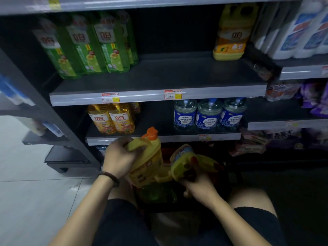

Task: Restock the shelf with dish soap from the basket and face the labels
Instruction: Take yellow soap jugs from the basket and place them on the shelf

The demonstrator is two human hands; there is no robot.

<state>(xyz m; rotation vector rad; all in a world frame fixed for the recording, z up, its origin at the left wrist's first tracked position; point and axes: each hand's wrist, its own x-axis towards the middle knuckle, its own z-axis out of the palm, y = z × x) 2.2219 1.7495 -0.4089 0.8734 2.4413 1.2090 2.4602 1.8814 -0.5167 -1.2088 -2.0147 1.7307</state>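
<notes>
My left hand (pixel 120 157) grips the handle of a yellow dish soap jug (pixel 149 160) with an orange cap, held upright above the basket (pixel 177 207). My right hand (pixel 195 183) grips a second yellow jug (pixel 186 158), tilted on its side with its base toward me. Green bottles (pixel 156 192) lie in the dark basket below, between my knees. On the upper shelf (pixel 159 80) one matching yellow jug (pixel 230 32) stands at the right, label forward, and green soap bottles (pixel 92 45) stand at the left. The middle of that shelf is bare.
The lower shelf (pixel 159 137) holds amber bottles (pixel 111 119) at the left and blue-labelled clear bottles (pixel 209 116) at the right. White bottles (pixel 301 31) fill the neighbouring bay at the right. Light floor tiles (pixel 35 192) lie to the left.
</notes>
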